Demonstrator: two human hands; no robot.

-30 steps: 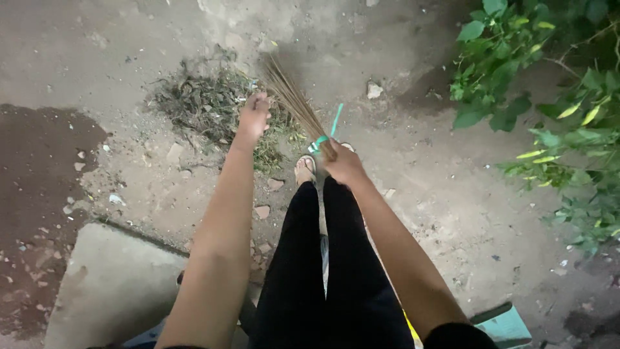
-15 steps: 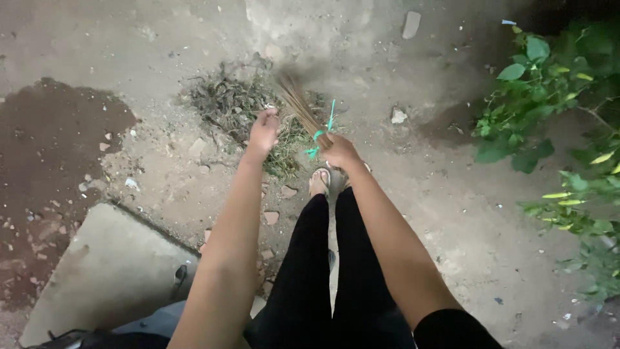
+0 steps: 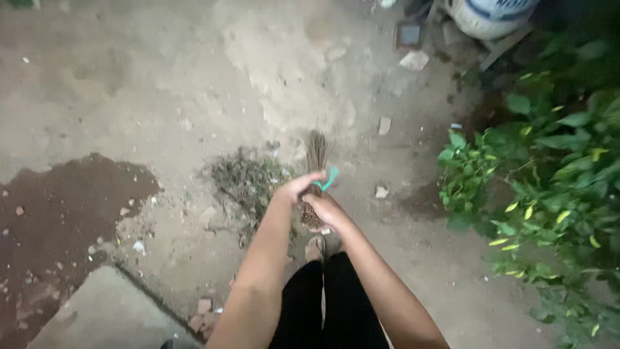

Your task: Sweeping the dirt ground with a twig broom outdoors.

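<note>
I am standing on bare dirt, looking down at my black trousers and a sandalled foot [image 3: 315,246]. A short stick broom [image 3: 316,154] with a green tie [image 3: 330,179] points away from me, held nearly upright. My right hand [image 3: 327,209] grips its bundled base. My left hand [image 3: 296,188] is closed around the bundle just above, by the green tie. A pile of dry leaves and twigs [image 3: 247,181] lies on the ground just left of the broom.
A dark wet patch [image 3: 61,213] spreads at the left, with a concrete slab [image 3: 106,317] at the bottom left. Green bushes [image 3: 555,174] fill the right side. A white bucket [image 3: 489,14] stands at the top right. Small stones [image 3: 382,191] are scattered about.
My left hand, free above the leaf pile before, has come onto the broom by the green tie. The broom has swung from slanted left to nearly upright. The view has tilted forward.
</note>
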